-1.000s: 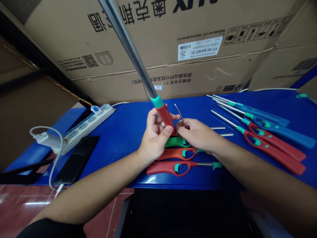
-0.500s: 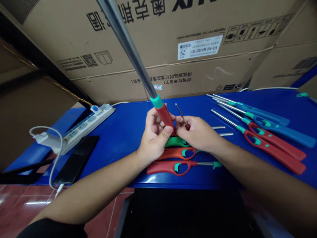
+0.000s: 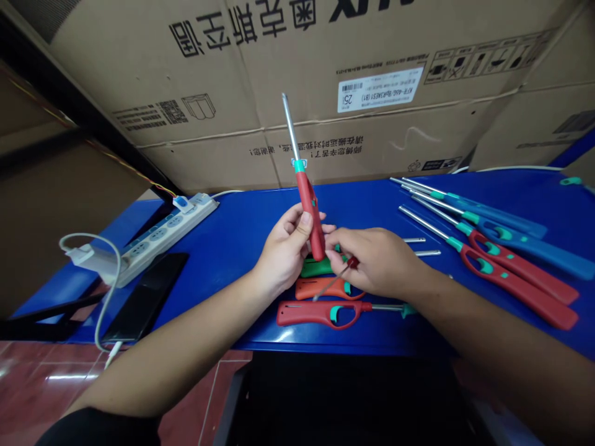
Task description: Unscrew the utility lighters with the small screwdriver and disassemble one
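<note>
My left hand [image 3: 289, 246] is closed round the handle of a red lighter [image 3: 310, 214], whose metal tube points up and slightly left. Close beside it on the right, my right hand [image 3: 372, 257] holds a thin screwdriver [image 3: 352, 263] with a dark red handle, its shaft slanting down to the left. The right fingertips are near the lighter's lower end; whether they touch is unclear. Below both hands lie a green lighter [image 3: 317, 267], an orange lighter [image 3: 320, 287] and a red lighter [image 3: 304, 313] on the blue table [image 3: 223, 266].
Several red and blue lighters [image 3: 515, 279] lie at the right. At the left are a power strip [image 3: 162, 238] with a plugged-in charger and a black phone [image 3: 144, 297]. A large cardboard box [image 3: 288, 74] stands behind the table.
The held lighter's tube has tipped away from the camera and looks much shorter. The screwdriver's shaft has swung from pointing up to pointing down-left.
</note>
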A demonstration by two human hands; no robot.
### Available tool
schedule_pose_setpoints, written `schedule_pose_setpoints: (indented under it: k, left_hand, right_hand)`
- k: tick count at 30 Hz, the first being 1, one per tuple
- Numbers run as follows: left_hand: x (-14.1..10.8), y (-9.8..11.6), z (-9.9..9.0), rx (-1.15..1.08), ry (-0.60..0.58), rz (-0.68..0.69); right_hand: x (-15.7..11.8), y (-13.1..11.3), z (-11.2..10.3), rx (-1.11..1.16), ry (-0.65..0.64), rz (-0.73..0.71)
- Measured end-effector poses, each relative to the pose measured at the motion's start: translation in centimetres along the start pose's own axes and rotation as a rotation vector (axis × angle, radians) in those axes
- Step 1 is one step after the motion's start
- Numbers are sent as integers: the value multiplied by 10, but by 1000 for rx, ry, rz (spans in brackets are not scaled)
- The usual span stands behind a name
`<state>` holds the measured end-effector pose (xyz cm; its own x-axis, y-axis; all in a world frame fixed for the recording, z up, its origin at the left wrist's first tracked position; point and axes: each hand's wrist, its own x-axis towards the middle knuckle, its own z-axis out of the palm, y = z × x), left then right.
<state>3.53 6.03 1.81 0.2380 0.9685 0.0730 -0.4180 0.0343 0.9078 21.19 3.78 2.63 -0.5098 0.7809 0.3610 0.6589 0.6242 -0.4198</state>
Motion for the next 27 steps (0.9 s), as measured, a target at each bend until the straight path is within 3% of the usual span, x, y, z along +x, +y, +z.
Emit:
schedule_pose_setpoints:
  k: [4, 10, 21, 27]
  left_hand:
    - [1, -2, -2, -16, 6, 82]
    - [-1, -9, 1, -42, -17, 224]
    - [-2, -10, 0, 4, -39, 217]
    - [0, -1, -1, 14, -35, 135]
  right_hand:
    - [3, -4, 2, 172, 59, 263]
    - [7, -13, 11, 164, 9, 348]
    - [10, -7, 13, 367, -18, 449]
    - [6, -9, 9, 319, 65, 288]
